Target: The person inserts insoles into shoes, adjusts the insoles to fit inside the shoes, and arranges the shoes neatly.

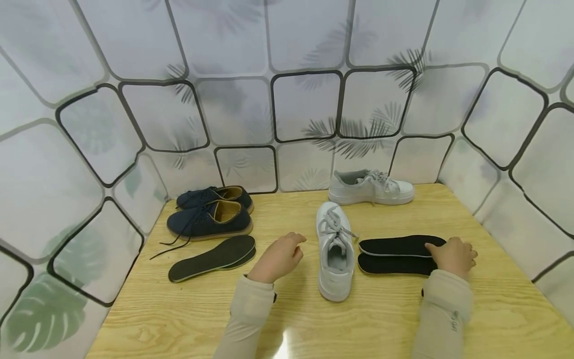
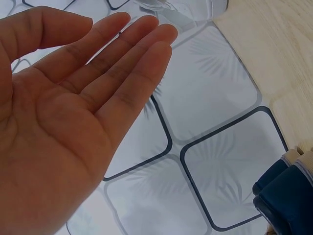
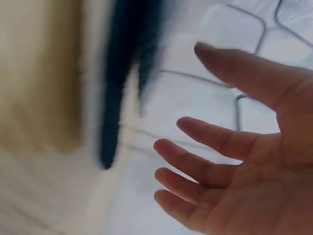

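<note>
My right hand [image 1: 452, 255] is at the right end of a pair of black insoles [image 1: 390, 246], overlapping them in the head view. Its fingers are spread with nothing between them in the right wrist view, where the insoles [image 3: 112, 107] appear as blurred dark strips apart from the fingertips. Left of the insoles lies a white lace-up sneaker [image 1: 334, 249], its toe toward the back wall. My left hand [image 1: 279, 257] hovers left of that sneaker, palm empty and fingers extended in the left wrist view.
Two navy lace-up shoes [image 1: 208, 222] stand at the back left, laces trailing onto the wooden table [image 1: 179, 319]. In front of them lie two overlapping dark grey insoles [image 1: 211, 259]. Another white sneaker [image 1: 372, 190] sits sideways by the patterned back wall [image 1: 305, 109].
</note>
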`<state>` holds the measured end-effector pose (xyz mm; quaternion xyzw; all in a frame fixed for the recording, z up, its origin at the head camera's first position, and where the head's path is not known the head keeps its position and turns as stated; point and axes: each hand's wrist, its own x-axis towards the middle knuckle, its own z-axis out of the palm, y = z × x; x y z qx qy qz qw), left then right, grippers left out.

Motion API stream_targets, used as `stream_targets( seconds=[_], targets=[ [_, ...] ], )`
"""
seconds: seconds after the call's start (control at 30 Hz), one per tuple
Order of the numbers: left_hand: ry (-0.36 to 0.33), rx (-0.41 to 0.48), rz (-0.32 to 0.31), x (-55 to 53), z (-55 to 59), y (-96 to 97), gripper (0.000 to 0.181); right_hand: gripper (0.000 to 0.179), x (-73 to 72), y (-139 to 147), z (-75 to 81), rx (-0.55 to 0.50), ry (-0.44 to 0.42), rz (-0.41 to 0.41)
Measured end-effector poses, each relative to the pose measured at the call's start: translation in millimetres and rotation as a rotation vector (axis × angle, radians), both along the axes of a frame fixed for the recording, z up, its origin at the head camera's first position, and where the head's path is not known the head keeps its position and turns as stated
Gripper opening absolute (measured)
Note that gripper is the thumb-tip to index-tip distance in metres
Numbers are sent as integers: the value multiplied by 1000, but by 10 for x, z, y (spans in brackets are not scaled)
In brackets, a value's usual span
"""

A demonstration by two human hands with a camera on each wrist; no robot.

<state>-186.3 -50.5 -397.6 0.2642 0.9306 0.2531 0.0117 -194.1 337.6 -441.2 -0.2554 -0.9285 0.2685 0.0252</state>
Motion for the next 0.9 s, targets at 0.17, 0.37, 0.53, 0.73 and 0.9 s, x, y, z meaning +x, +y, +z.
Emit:
stream_targets(
  seconds=[0.17, 0.37, 0.53, 0.73, 0.9],
  targets=[
    [4, -4, -7, -9, -17, 4, 29, 88, -11, 97, -116, -32, -113, 53],
    [0, -3, -10, -14, -24, 6, 29, 89, -71, 93, -185, -51, -93, 52],
    [1, -6, -13, -17, -28, 8, 29, 87, -91, 77, -189, -77, -21, 48],
    [-2, -6, -12, -11, -28, 11, 29, 76, -80, 57, -187, -133, 106, 6],
    [-2, -9, -9, -6, -27, 13, 28, 53, -29, 64, -113, -196, 238, -44]
  ],
)
